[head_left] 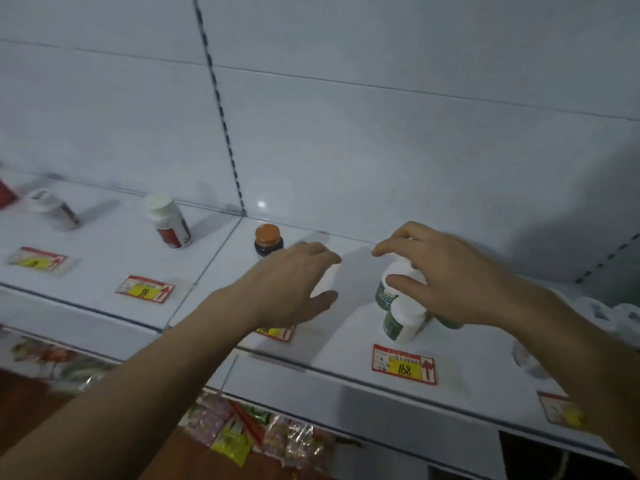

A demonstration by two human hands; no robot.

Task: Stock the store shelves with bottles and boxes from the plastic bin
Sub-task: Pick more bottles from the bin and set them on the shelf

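From the head view, the right hand (440, 271) curls its fingers round the top of a white bottle (398, 282) standing on the shelf (346, 341) at four o'clock. The left hand (294, 282) hovers open just beside, near an orange-capped jar (268, 240) at its eleven o'clock.

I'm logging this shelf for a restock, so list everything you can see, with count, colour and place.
Green-label bottles: at least two, white, right bay, under right hand.
Orange-capped jar: one, dark, behind left hand.
Red-label bottle: one, white cap, left bay.
White jar: one, far left.
Price tags: five, red and yellow, shelf front.
Shelf: one, white.
Snack packets: several, multicoloured, below the shelf.
Left hand: open, above shelf.
Right hand: touches bottle top.
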